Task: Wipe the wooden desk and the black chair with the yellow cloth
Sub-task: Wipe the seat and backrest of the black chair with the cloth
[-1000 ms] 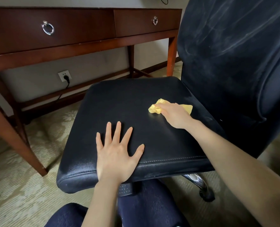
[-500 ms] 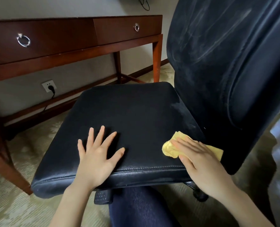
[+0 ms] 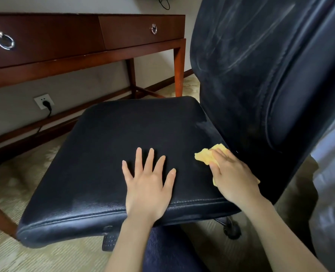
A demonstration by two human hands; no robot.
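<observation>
The black chair [image 3: 135, 134] fills the middle of the head view, its leather seat facing me and its dusty backrest rising at the right. My left hand [image 3: 148, 185] lies flat on the seat's near half, fingers spread. My right hand [image 3: 232, 177] presses the crumpled yellow cloth [image 3: 203, 157] onto the seat's right side, close to where the seat meets the backrest. The fingers lie fairly straight over the cloth, which sticks out ahead of the fingertips and under the palm. The wooden desk [image 3: 84, 59] stands behind the chair at the upper left.
Two drawers with metal ring pulls [image 3: 4, 42] front the desk. A wall socket [image 3: 44, 101] with a black plug sits below it. A chair caster [image 3: 232, 230] shows under the seat. Patterned carpet covers the floor, and my dark-trousered knees are at the bottom.
My right hand first dragged the cloth from mid-seat toward the near right edge, then pushed it back a little toward the backrest. My left hand stayed flat on the seat.
</observation>
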